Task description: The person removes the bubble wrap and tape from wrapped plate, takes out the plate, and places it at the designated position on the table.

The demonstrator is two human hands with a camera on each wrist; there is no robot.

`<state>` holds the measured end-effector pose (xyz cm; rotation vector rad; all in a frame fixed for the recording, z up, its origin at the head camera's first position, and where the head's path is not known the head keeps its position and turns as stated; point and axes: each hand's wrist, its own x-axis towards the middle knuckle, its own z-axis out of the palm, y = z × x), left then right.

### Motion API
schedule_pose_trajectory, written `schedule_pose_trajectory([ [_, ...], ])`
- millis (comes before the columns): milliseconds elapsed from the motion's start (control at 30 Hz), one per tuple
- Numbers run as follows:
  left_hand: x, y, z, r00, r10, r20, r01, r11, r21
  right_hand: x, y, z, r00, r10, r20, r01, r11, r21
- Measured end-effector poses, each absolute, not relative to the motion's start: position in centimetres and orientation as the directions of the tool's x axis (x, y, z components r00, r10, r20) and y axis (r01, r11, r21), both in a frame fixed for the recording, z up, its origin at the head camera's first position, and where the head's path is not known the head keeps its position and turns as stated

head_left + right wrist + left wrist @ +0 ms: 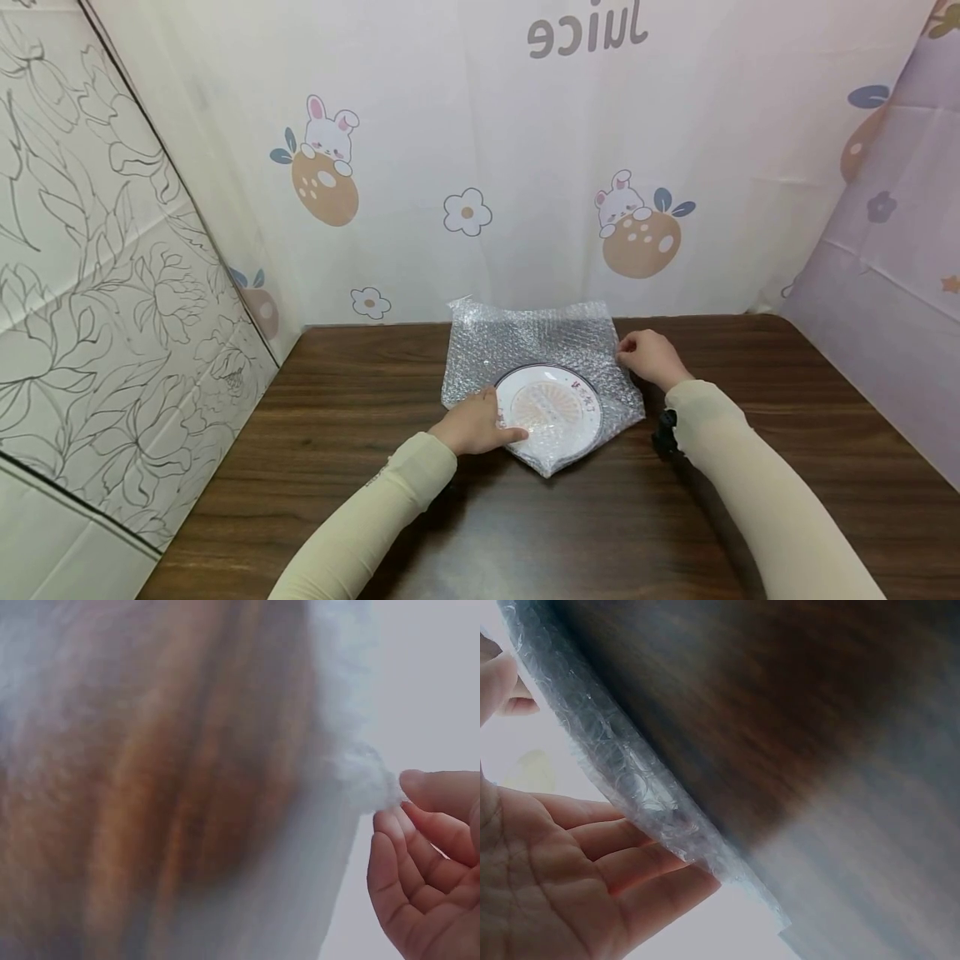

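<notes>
A white plate (551, 387) with a dark rim, orange fan pattern and red characters lies face up on a sheet of bubble wrap (517, 329). Clear wrap also covers its near part, and a corner points toward me. My left hand (480, 423) rests along the plate's left edge, thumb spread over the front. In the left wrist view its extended fingers (652, 862) touch the wrapped edge. My right hand (651, 357) pinches the right edge of the bubble wrap between thumb and fingertips, and the right wrist view shows that pinched edge (367, 780).
The brown wooden table (337, 400) runs back to a printed curtain (465, 142) with rabbits and fruit. A floral panel (127, 275) stands at the left. On my right wrist sits a black device (664, 433).
</notes>
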<state>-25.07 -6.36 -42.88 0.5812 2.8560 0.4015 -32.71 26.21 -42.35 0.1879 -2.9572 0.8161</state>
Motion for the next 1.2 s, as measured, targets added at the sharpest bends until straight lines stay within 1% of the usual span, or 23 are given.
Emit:
schedule_pose_trajectory([
  [167, -25.0, -6.4, -42.8, -0.904, 0.404, -0.137, 0.350, 0.886, 0.305, -32.3, 25.8, -41.1, -0.978, -0.081, 0.191, -0.170, 0.840, -0.515],
  [300, -25.0, -6.4, -42.6, -0.905, 0.404, -0.134, 0.348, 0.884, 0.310, -32.0, 25.2, -40.6, -0.970, -0.128, 0.206, -0.219, 0.825, -0.521],
  [433, -25.0, -6.4, -42.5, -0.905, 0.400, -0.142, 0.344, 0.887, 0.309, -31.6, 24.3, -40.6, -0.962, -0.221, 0.157, -0.271, 0.822, -0.501],
  [667, -25.1, -6.4, -42.7, -0.908, 0.391, -0.150, 0.334, 0.892, 0.303, -31.3, 22.7, -41.7, -0.930, -0.362, 0.058, -0.357, 0.858, -0.370],
  [833, -25.2, -6.3, -42.9, -0.907, 0.397, -0.139, 0.343, 0.889, 0.302, -31.7, 22.1, -42.6, -0.914, -0.403, -0.035, -0.364, 0.858, -0.362],
  [1000, -25.1, -6.3, -43.0, -0.906, 0.402, -0.133, 0.350, 0.888, 0.299, -32.2, 21.8, -43.3, -0.902, -0.411, -0.132, -0.343, 0.868, -0.358],
  [1200, -25.1, -6.2, -42.9, -0.907, 0.401, -0.130, 0.351, 0.889, 0.295, -32.5, 21.7, -43.7, -0.890, -0.424, -0.170, -0.346, 0.869, -0.354],
])
